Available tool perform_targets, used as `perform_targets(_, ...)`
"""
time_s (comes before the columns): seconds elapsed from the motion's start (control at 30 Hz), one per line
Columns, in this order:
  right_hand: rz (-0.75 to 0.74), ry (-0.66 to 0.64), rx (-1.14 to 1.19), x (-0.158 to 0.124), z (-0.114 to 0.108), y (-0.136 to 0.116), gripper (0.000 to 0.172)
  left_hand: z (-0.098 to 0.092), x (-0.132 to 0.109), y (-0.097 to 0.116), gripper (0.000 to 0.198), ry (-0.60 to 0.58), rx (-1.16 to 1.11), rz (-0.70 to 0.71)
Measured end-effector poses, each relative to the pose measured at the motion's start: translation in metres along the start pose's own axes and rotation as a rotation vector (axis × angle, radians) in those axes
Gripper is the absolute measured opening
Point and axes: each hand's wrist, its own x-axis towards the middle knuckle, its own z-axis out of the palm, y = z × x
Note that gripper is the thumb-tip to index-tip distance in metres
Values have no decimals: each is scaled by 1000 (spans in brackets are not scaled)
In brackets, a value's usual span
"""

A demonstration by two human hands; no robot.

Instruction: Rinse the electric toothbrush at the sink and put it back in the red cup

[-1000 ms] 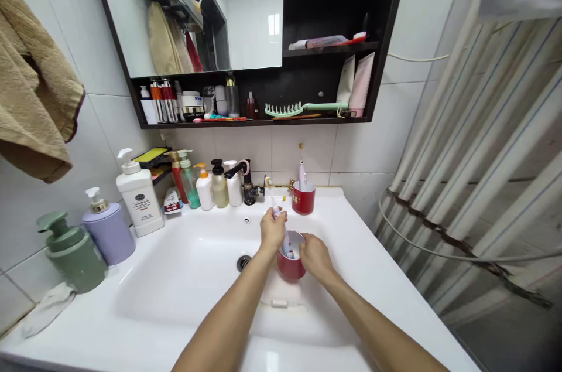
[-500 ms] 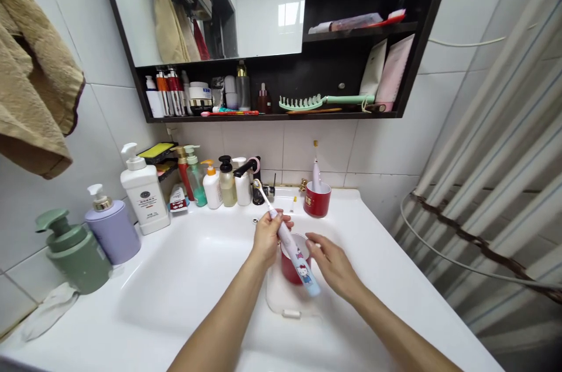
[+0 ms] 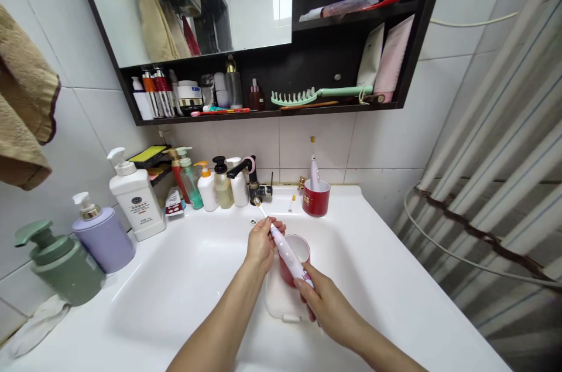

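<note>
A lilac electric toothbrush (image 3: 285, 249) slants over the basin, its brush head up toward the tap. My right hand (image 3: 322, 301) is wrapped round the lower end of its handle. At the upper end, my left hand (image 3: 262, 243) closes round the toothbrush near the neck; part of those fingers is hidden. Below the handle a red cup (image 3: 301, 249) with a pale inside stands on a whitish, see-through flat tray (image 3: 276, 299) in the basin (image 3: 184, 284).
Behind the basin are a black tap (image 3: 252, 178), a small spare brush head (image 3: 292, 203) and another red cup (image 3: 316, 199) holding a second electric toothbrush. Several pump bottles (image 3: 226, 184) line the left side. A dark cabinet (image 3: 346, 105) hangs above; a pleated curtain (image 3: 483, 196) is on the right.
My right hand, free beside the cup before, has closed on the lower handle of the toothbrush. My left hand has stayed at the upper end. The view has shifted slightly.
</note>
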Motion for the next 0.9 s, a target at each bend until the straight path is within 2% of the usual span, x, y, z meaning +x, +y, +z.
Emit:
perform_targets(0.1,83,-99,81,1,3,-1,23,-1,2,-3,6,23,-14,1)
perform_targets(0.23,-9,18,-39,3,9,-2,18,-3,4,-3,5,43,-31,25)
perform_targets(0.37,87,-70,41,4,12,-3,21,-4,5,-3,6,72,-52,8)
perform_targets(0.53,-9,44,-76,4,13,-6,18,-5,6,-3,7,83,-57,23)
perform_targets(0.7,128,-112,132,2,14,-9,21,-5,8,-2,12,114,-56,13)
perform_targets(0.83,119,-52,109,-2,15,-7,18,-7,11,1,12,115,-34,2)
perform_targets(0.9,136,-102,134,-4,17,-4,19,-10,15,5,13,153,-32,26)
